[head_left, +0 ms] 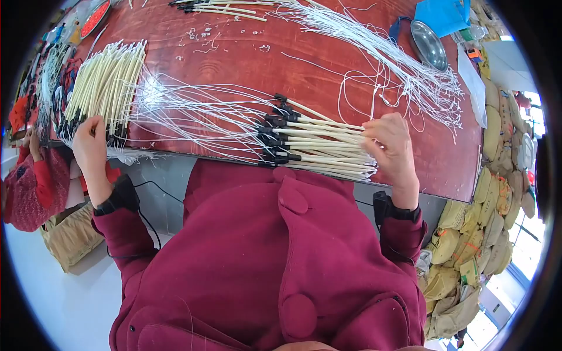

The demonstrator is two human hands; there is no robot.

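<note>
My left hand (90,145) is at the table's front edge, its fingers curled together beside the black-tipped lower ends of an upright-lying bundle of cream sticks (111,79). What it pinches, if anything, is hidden. At the right, my right hand (392,140) is closed, thumb and fingers pinched at the right-hand end of a second pile of cream sticks (328,143). The topmost slanting stick runs to its fingertips. Black end pieces (272,131) cap this pile's left ends, and thin white cords (199,111) stretch from there toward the left bundle.
Across the red table (234,64) lies a long hank of white cords (374,50), with a metal dish (429,45) and a blue box (443,16) at the far right. More sticks (225,10) lie at the back. Stacked sacks (492,216) stand right; a co-worker's sleeve (42,178) shows left.
</note>
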